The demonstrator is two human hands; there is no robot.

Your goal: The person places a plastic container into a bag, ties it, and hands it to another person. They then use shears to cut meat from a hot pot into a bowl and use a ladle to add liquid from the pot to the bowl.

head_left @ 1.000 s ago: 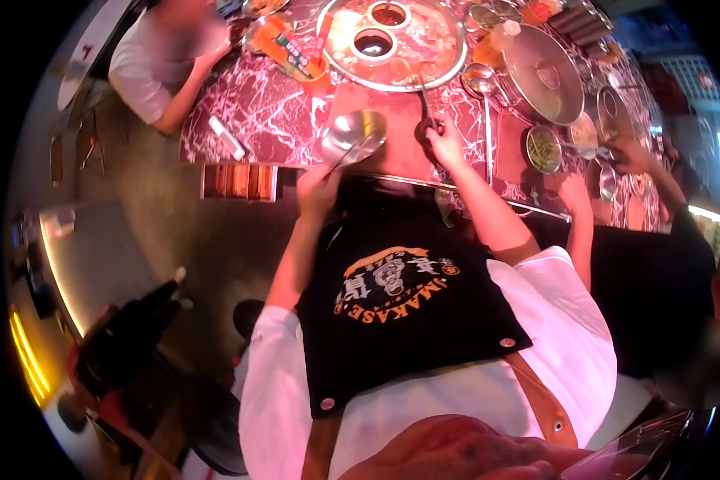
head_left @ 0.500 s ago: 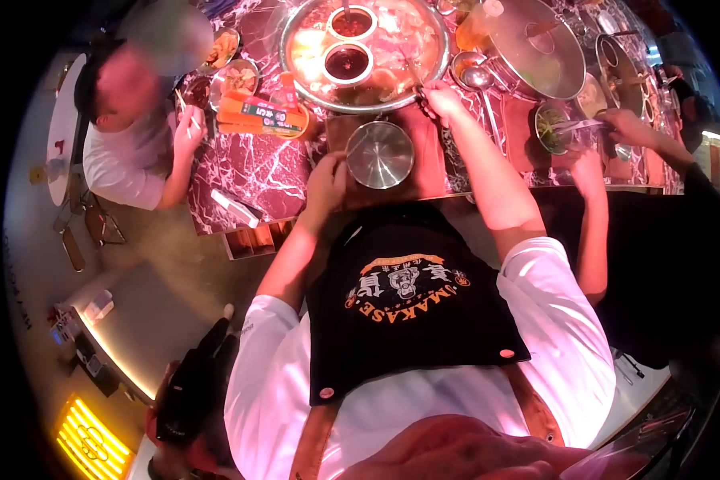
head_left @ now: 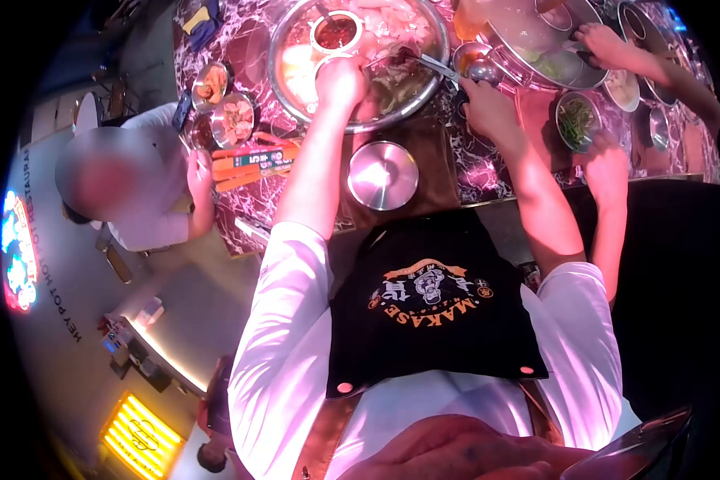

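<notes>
My left hand (head_left: 340, 80) reaches over the rim of the big round hot pot (head_left: 296, 84), fingers curled down; what it grips, if anything, is hidden. My right hand (head_left: 488, 108) is at the pot's right edge, shut on a thin metal utensil (head_left: 436, 68) that points into the broth. A steel bowl (head_left: 382, 174) stands on the brown mat in front of me, between my arms, untouched. A small inner pot of red broth (head_left: 336, 32) sits in the hot pot's middle.
A person sits at the left side of the marble table (head_left: 256, 48), hand (head_left: 200, 172) by an orange box (head_left: 252, 160) and small food dishes (head_left: 234, 120). On my right another person's hands (head_left: 604, 168) are near a bowl of greens (head_left: 578, 120) and a large steel pan (head_left: 536, 40).
My left hand let go of the steel bowl, now standing on the mat, and moved forward over the hot pot. My right hand shifted right along the rim. The view tilted.
</notes>
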